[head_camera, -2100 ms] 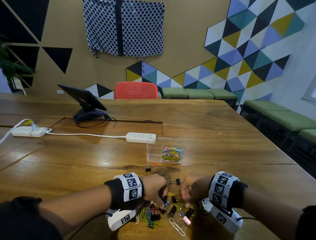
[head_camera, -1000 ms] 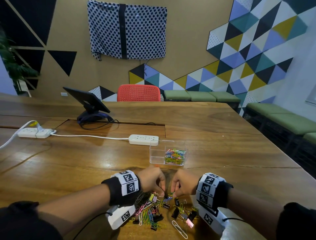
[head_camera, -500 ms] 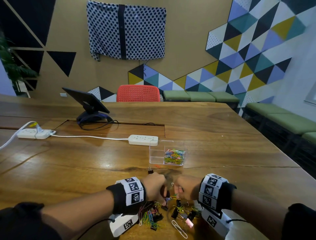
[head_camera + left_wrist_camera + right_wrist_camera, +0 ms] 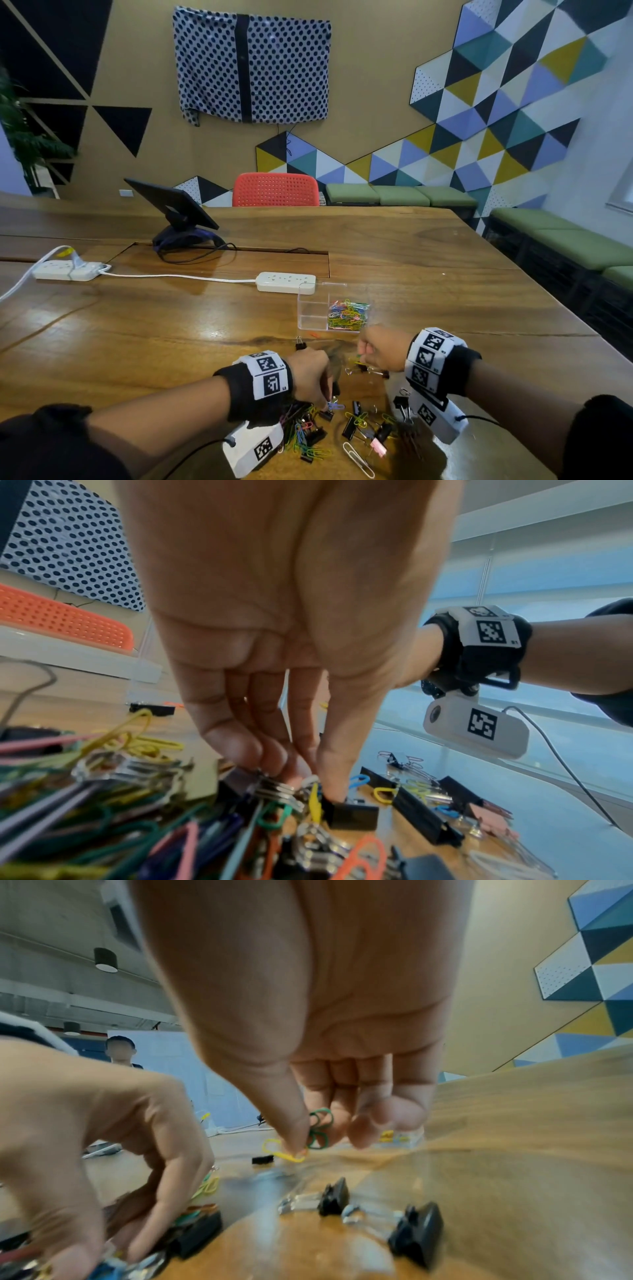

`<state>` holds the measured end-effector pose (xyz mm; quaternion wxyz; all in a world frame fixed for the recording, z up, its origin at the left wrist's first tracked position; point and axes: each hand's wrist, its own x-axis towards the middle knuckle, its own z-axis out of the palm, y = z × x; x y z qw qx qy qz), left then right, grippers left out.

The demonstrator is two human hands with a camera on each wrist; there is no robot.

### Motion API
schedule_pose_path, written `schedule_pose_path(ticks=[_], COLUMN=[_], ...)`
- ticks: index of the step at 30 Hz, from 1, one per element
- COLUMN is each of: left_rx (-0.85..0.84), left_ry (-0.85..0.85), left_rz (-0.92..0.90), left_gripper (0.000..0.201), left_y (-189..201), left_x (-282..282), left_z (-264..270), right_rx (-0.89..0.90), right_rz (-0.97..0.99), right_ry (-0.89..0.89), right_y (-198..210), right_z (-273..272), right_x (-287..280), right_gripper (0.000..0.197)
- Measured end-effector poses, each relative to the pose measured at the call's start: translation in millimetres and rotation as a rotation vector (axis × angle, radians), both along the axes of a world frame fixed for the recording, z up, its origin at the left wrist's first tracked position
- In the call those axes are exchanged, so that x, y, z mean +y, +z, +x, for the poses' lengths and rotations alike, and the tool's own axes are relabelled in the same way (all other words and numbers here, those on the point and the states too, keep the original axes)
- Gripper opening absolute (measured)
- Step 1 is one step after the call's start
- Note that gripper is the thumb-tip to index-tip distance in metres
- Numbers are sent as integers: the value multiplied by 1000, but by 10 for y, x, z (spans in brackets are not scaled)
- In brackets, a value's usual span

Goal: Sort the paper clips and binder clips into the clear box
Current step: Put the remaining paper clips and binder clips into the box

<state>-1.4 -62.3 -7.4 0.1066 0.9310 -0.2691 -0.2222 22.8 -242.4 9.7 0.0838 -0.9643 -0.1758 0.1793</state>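
The clear box [image 4: 310, 308] stands on the wooden table, its right compartment holding coloured paper clips [image 4: 347, 315] and its left one bare. My right hand [image 4: 363, 354] hovers just short of the box, thumb and forefinger pinching a green paper clip [image 4: 320, 1131] and a yellow one [image 4: 284, 1150]. My left hand [image 4: 327, 404] reaches down into the mixed pile of clips [image 4: 305, 431]. Its fingertips [image 4: 274, 761] and thumb pinch a paper clip [image 4: 310, 780] beside a black binder clip [image 4: 349, 815].
Loose black binder clips [image 4: 352, 425] and a large white paper clip [image 4: 356, 457] lie near the table's front edge. One binder clip [image 4: 300, 343] sits alone left of the box. A white power strip [image 4: 286, 281] lies behind the box, and a tablet stand [image 4: 178, 219] further back.
My right hand has risen out of the pile and moved toward the box, carrying paper clips. The left hand has stayed low in the pile.
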Motion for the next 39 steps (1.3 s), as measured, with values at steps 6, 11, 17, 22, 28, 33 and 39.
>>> schedule_pose_path(ticks=[6, 11, 17, 22, 28, 33, 39], left_rx=[-15, -48, 35, 32, -14, 18, 74], left_ry=[-17, -52, -57, -92, -109, -56, 59], left_rz=[-28, -41, -76, -72, -89, -104, -218], left_gripper=[20, 18, 18, 19, 18, 18, 17], left_y=[3, 14, -14, -20, -25, -16, 76], left_x=[10, 11, 14, 1, 29, 49, 83], left_z=[-19, -43, -26, -20, 7, 66, 224], right_rx=[-245, -382, -377, -354, -405, -195, 212], right_rz=[79, 35, 36, 111, 150, 111, 23], right_ry=[-96, -180, -252, -261, -150, 147, 207], right_y=[237, 337, 283, 299, 327, 180, -56], right_z=[262, 490, 622, 636, 384, -39, -358], right_x=[24, 100, 139, 107, 26, 3, 30], right_gripper=[11, 18, 12, 8, 22, 13, 27])
